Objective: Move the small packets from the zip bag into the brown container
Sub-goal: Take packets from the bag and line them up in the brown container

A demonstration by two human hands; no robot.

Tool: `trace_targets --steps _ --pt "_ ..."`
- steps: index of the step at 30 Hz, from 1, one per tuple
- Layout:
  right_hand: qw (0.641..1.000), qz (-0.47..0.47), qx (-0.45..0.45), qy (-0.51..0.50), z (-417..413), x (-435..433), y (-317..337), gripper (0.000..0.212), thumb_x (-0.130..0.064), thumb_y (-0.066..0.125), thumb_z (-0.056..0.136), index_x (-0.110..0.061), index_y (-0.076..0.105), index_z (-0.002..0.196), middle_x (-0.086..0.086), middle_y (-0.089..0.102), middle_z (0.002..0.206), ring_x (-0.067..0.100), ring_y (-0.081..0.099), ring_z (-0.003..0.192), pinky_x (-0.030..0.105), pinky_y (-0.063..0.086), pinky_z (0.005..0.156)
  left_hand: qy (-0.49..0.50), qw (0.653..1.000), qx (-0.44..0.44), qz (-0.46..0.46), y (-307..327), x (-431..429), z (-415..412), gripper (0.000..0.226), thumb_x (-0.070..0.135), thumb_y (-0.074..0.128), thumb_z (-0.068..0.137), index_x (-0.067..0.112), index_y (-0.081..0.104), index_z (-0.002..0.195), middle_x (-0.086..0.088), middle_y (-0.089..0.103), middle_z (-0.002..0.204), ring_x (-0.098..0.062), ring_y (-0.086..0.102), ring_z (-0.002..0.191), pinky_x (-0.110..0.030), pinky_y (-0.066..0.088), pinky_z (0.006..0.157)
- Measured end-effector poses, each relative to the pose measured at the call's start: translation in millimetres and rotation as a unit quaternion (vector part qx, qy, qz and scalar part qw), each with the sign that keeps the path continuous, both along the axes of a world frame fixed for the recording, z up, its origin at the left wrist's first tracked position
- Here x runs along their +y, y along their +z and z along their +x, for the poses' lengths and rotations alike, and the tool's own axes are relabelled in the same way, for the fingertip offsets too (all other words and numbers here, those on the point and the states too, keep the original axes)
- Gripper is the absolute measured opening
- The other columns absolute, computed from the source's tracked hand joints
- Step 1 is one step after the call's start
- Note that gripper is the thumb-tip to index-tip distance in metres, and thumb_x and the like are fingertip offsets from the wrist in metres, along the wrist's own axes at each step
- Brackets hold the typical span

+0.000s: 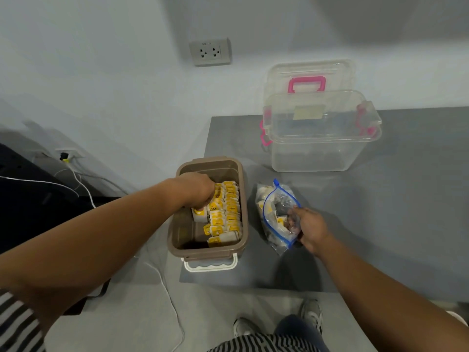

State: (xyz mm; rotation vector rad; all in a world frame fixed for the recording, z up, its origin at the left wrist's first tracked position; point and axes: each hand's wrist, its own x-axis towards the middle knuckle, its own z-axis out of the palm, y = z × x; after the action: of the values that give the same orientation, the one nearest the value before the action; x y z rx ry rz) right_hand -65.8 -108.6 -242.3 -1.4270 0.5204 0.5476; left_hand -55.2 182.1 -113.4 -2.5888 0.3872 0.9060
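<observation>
We are finding the zip bag (275, 199) lying lengthwise just right of the brown container (175, 237). The nearer right hand (311, 231) is curling fingers (295, 212) round its packets (279, 221); left hand (199, 190) is pinching packets inside.

Your left hand (200, 190) reaches into the brown container (181, 232), fingers curled on a small packet (199, 215) beside rows of yellow-labelled packets (232, 204). Your right hand (311, 229) grips the open zip bag (272, 214), just right of the container on the grey table (380, 212). A clear box (319, 148) stands behind.
</observation>
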Motion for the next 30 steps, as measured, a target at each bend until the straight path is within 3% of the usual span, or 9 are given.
trace_targets --steps 8,11,14,19,23,26,30 --pt "1.0 0.012 -0.002 -0.014 1.1 -0.5 -2.5 0.015 -0.015 0.056 0.1 -0.003 0.062 0.092 0.008 0.051 0.065 0.019 0.046 0.056 0.038 0.046 0.063 -0.007 1.0 0.002 0.022 -7.6 -1.3 -0.6 0.015 0.03 0.074 0.085 0.018 0.07 0.092 -0.003 0.068 0.099 -0.023 0.066 0.09 -0.038 0.058 0.081" --pt "1.0 0.018 0.0 -0.01 0.9 -1.7 -4.2 0.017 -0.017 0.056 0.101 -0.004 0.063 0.092 0.008 0.054 0.066 0.02 0.049 0.059 0.042 0.048 0.071 -0.005 1.0 -0.005 0.029 -8.1 -2.4 -3.0 0.022 0.034 0.074 0.086 0.016 0.07 0.098 -0.004 0.068 0.102 -0.025 0.066 0.093 -0.035 0.056 0.078" --pt "1.0 0.019 -0.001 -0.006 0.2 -2.3 -4.0 0.018 -0.019 0.056 0.101 -0.005 0.062 0.091 0.008 0.053 0.066 0.02 0.048 0.058 0.04 0.049 0.067 -0.005 0.999 -0.012 0.031 -7.1 -4.6 -5.6 0.023 0.033 0.073 0.087 0.014 0.069 0.099 -0.005 0.068 0.102 -0.025 0.066 0.092 -0.035 0.055 0.076" --pt "1.0 0.011 0.004 -0.009 -0.9 -2.4 -2.8 0.022 -0.022 0.054 0.103 -0.007 0.063 0.09 0.008 0.053 0.065 0.019 0.05 0.056 0.036 0.049 0.062 0.023 0.999 -0.032 0.02 1.2 -5.7 -6.3 0.019 0.032 0.072 0.085 0.02 0.06 0.078 -0.001 0.067 0.089 -0.022 0.064 0.082 -0.038 0.058 0.077" --pt "1.0 0.024 0.013 -0.006 -2.8 -1.9 0.3 0.02 -0.021 0.052 0.102 -0.008 0.06 0.089 0.006 0.051 0.061 0.019 0.046 0.054 0.033 0.044 0.058 0.065 0.99 -0.091 -0.081 23.1 -9.1 -5.7 0.015 0.034 0.072 0.085 0.021 0.075 0.094 0.004 0.072 0.098 -0.017 0.065 0.091 -0.035 0.055 0.083" --pt "0.999 0.041 0.005 0.007 -3.2 -2.9 4.3 0.019 -0.017 0.054 0.101 -0.007 0.058 0.085 0.008 0.052 0.062 0.021 0.048 0.055 0.032 0.043 0.056 0.117 0.96 -0.147 -0.206 44.7 -23.6 -12.6 0.016 0.038 0.073 0.086 0.026 0.076 0.096 0.012 0.07 0.092 -0.011 0.065 0.089 -0.033 0.054 0.082" --pt "0.999 0.008 -0.017 0.037 -3.2 -7.5 2.4 0.009 -0.014 0.063 0.096 -0.006 0.067 0.098 0.015 0.074 0.088 0.028 0.07 0.08 0.036 0.055 0.07 0.179 0.905 -0.179 -0.343 63.7 -64.5 -25.3 0.007 0.035 0.075 0.085 0.029 0.074 0.087 0.018 0.067 0.081 0.004 0.062 0.078 -0.019 0.051 0.072"
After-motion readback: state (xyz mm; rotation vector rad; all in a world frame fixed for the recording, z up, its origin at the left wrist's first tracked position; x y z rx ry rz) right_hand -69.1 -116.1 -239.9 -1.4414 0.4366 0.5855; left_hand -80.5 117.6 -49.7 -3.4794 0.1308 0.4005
